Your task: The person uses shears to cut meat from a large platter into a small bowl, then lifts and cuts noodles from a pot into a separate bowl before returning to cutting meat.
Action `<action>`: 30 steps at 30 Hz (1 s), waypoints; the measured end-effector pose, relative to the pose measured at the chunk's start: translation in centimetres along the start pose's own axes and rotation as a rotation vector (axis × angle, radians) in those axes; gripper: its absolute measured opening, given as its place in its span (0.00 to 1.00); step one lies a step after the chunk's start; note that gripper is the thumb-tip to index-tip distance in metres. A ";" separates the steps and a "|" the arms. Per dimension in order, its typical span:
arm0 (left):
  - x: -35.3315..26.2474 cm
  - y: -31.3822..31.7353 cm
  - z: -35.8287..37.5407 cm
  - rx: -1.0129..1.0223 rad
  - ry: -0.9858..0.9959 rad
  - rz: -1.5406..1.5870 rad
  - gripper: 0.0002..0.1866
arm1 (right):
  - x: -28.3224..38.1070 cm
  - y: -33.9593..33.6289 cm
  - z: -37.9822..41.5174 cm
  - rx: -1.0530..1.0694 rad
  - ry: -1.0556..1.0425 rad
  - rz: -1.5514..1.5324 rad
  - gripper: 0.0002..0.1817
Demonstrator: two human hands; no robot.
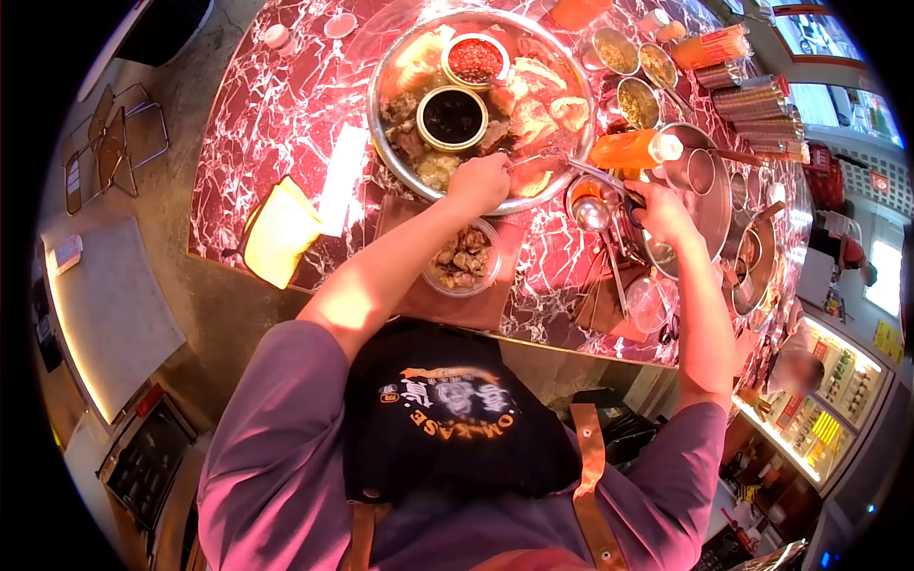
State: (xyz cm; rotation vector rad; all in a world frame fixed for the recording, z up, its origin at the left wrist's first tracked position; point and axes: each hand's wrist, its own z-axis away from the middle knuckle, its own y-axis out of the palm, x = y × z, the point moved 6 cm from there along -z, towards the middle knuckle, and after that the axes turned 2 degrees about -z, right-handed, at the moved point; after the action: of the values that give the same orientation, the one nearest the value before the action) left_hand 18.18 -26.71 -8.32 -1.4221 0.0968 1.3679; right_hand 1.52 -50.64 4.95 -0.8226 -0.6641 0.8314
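Note:
My left hand (481, 184) is closed over the front rim of a large round metal tray (378, 152). Something thin reaches right from its fingers; I cannot make out what it is. My right hand (664, 211) grips dark-handled scissors (602, 174), their blades pointing left over the tray's right edge. On the tray lie pale sliced food (533, 119), darker meat pieces (405, 124), a bowl of chopped red chili (474, 59) and a bowl of dark sauce (452, 118). Below my left hand, a clear round tub (464, 259) holds browned chunks.
An orange bottle with a white cap (636, 149) lies beside the tray. Metal pots (700, 176), a ladle (591, 213) and small seasoning bowls (638, 102) crowd the right side. A yellow cloth (283, 233) rests at the left table edge. Skewer bundles (752, 103) stand far right.

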 end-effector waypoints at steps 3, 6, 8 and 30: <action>-0.5 -0.1 0.5 0.002 0.009 -0.074 0.15 | -0.1 0.2 0.0 -0.003 0.007 -0.027 0.30; -0.9 0.5 0.0 -0.024 0.009 -0.074 0.15 | -0.1 0.6 0.1 0.016 0.000 -0.025 0.30; -0.4 1.2 -0.6 -0.034 0.005 -0.048 0.15 | 0.1 0.8 0.4 0.024 0.004 -0.045 0.30; -1.2 -0.5 0.4 0.010 0.060 -0.170 0.14 | 3.0 0.4 -1.0 -0.031 -0.058 0.274 0.29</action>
State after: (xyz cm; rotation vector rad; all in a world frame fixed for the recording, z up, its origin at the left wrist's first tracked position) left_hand 17.92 -26.97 -6.98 -1.4292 0.0211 1.1848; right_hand 3.68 -48.31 4.63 -0.9330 -0.6243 1.0984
